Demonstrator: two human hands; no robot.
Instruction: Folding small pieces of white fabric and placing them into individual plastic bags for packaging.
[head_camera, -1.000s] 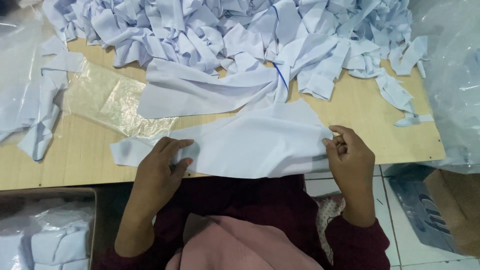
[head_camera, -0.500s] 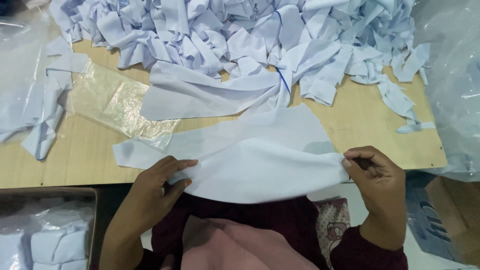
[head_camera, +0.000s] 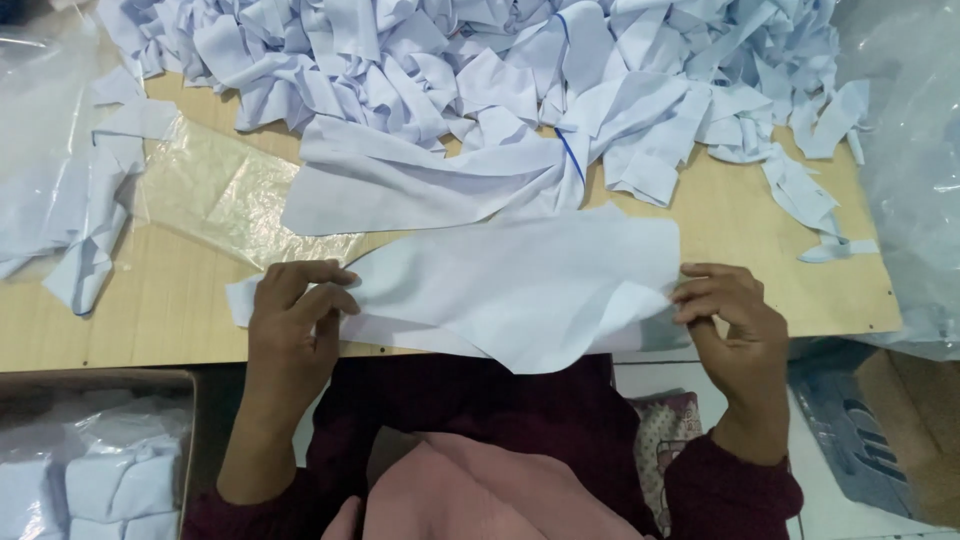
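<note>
Head view, looking down on a wooden table (head_camera: 760, 270). Left hand (head_camera: 290, 325) at 8 o'clock of frame, fingers curled over the left end of a pale blue-white fabric piece (head_camera: 520, 280), thumb hidden under the cloth, so it pinches the fabric edge. Right hand (head_camera: 730, 320) at 4 o'clock, fingertips pressed together on the fabric's right edge, pinching it just off the near table edge. Fabric piece lies stretched between both hands, flat on the table for most of its span, its lower fold hanging over the near edge toward the person's dark maroon top (head_camera: 480, 410). Pink cloth (head_camera: 480, 495) at 6 o'clock, on the lap.

Behind the held piece, at 12 o'clock, a second long fabric strip (head_camera: 420, 180) lies flat, touching a big heap of similar pale fabric cuttings (head_camera: 480, 60) that fills the far side of the table. Thin blue line (head_camera: 570, 155) runs along one cutting near the centre. Clear plastic sheet (head_camera: 215, 190) at 10 o'clock, flat on the wood, just beside the strip. More loose cuttings (head_camera: 95, 240) at 9 o'clock, partly on clear plastic. Cardboard box (head_camera: 100, 455) at 7 o'clock below table level, holding bagged folded white pieces. Clear plastic bag (head_camera: 905, 170) at 3 o'clock, off the table's right side. Carton (head_camera: 880, 430) on the tiled floor at 5 o'clock.
</note>
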